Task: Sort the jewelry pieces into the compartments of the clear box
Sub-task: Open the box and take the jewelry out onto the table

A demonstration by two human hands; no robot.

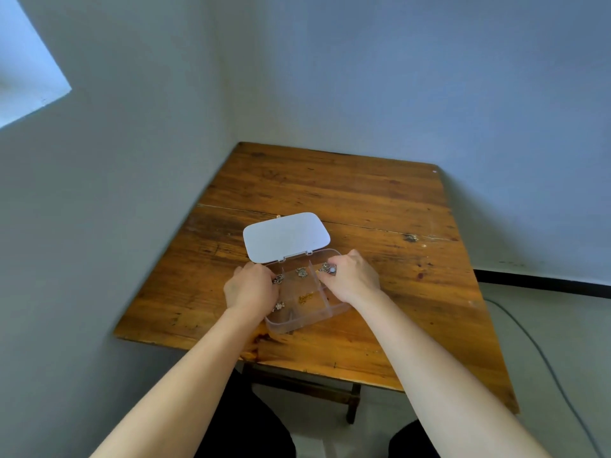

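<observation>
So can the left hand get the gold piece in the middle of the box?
Probably yes. The lid is flipped back, the gold piece lies uncovered, and the left hand is right beside it.

The desk (363, 200) is orange-brown wood with dark grain streaks and stains. The clear box (297, 320) is colourless, its open lid (286, 236) white. Inside lie silver pieces (301, 272) and one gold piece (305, 297). The walls (396, 77) are pale blue-grey, with a black skirting strip (542, 282) at right.
</observation>
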